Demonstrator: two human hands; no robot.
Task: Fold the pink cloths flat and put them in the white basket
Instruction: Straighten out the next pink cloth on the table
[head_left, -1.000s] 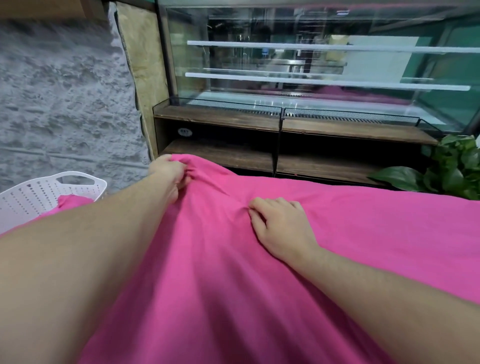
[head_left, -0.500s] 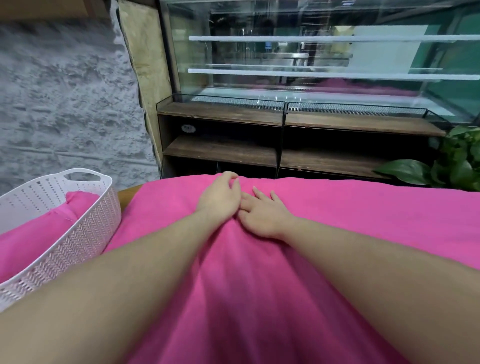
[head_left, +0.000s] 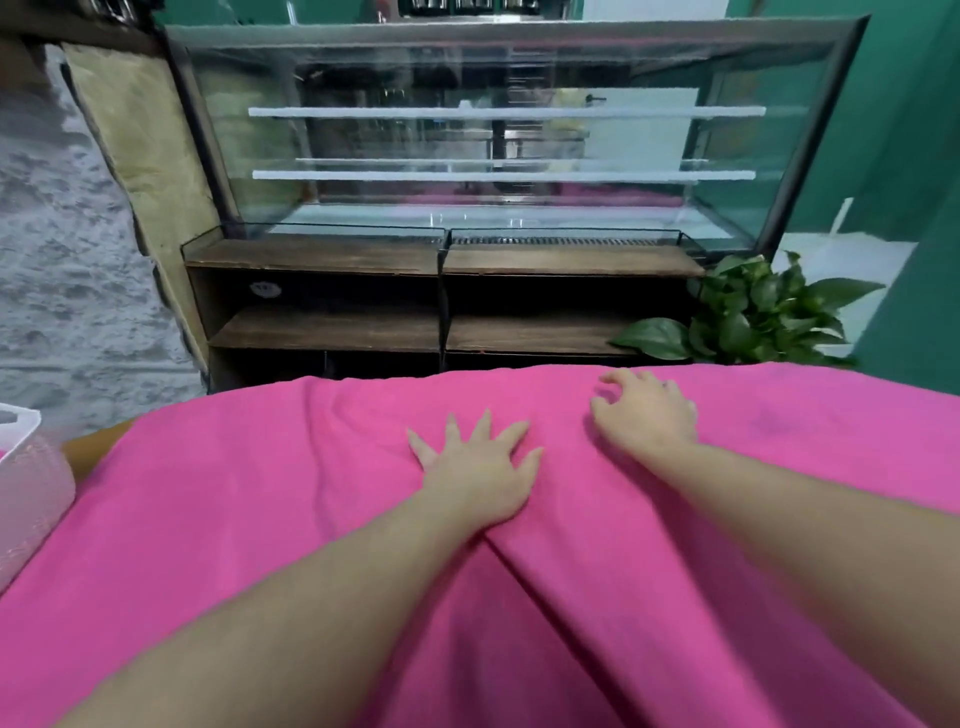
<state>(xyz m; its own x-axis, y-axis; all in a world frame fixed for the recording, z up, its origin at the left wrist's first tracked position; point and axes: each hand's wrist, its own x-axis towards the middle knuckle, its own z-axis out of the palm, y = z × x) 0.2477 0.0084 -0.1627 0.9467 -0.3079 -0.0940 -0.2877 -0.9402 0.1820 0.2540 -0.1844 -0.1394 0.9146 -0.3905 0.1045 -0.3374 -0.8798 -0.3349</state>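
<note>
A large pink cloth (head_left: 270, 499) is spread over the table and fills the lower part of the view, with soft creases running across it. My left hand (head_left: 480, 467) lies flat on the cloth near its middle, fingers spread wide. My right hand (head_left: 647, 415) rests on the cloth just to the right, close to the far edge, its fingers slightly bent and holding nothing. The white basket (head_left: 23, 483) shows only as a blurred corner at the left edge.
A bare strip of wooden table (head_left: 96, 447) shows between the basket and the cloth. Beyond the table stand a glass display case (head_left: 493, 150) on dark wooden shelves (head_left: 332, 327) and a green potted plant (head_left: 753, 317) at the right.
My left hand let go of the cloth's far corner and came to the middle. Both hands now lie apart and flat on the cloth. The view has shifted right, pushing the basket to the edge.
</note>
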